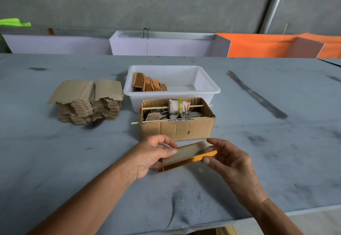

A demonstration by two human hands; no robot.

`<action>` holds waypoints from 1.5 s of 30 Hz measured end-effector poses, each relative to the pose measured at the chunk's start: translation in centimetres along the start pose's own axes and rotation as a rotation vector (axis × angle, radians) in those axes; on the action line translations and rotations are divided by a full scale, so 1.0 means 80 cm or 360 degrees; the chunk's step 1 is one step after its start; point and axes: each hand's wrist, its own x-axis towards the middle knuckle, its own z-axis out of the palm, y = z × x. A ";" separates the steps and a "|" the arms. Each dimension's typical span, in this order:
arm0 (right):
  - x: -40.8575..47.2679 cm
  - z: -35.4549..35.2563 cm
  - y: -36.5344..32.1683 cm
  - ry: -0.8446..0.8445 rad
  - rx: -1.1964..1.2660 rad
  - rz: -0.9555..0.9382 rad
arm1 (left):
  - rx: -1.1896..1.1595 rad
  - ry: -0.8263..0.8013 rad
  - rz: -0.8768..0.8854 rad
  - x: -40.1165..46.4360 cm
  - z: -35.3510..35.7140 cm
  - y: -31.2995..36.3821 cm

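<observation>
Both hands meet low over the middle of the table (55, 151), close to its near edge, with a gold-edged card blank (186, 154) between them. The left hand (156, 154) pinches the blank's left end, thumb on top of the grey face and fingers curled beneath. The right hand (227, 159) grips the right end, thumb against the gold front edge and fingers bent over the far side. The blank sits slightly tilted and appears lifted off the grey cloth, grey side up, with shiny gold showing along both long edges.

Just beyond the hands stands a corrugated box (177, 130), open at the top. Two wooden skewers (158, 108) run through its walls, and one carries a cloth-wrapped roll (176, 106). Touching the back of that box is a white plastic tub (208, 89), where brown folded pieces (149, 84) stand in a row in the left half. Out toward the left side of the table, well apart from the hands, sits a stack of card blanks (86, 103).
</observation>
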 end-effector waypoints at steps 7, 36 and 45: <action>-0.017 -0.012 0.005 -0.0067 -0.0463 -0.0053 | 0.0361 -0.0168 0.0417 -0.021 -0.013 -0.018; 0.013 0.005 -0.021 0.0468 0.0159 0.0762 | -0.0442 0.0440 0.0083 -0.005 0.024 -0.013; 0.010 0.008 -0.025 0.0497 -0.0394 0.0621 | -0.0461 0.0471 0.0250 -0.004 0.028 -0.016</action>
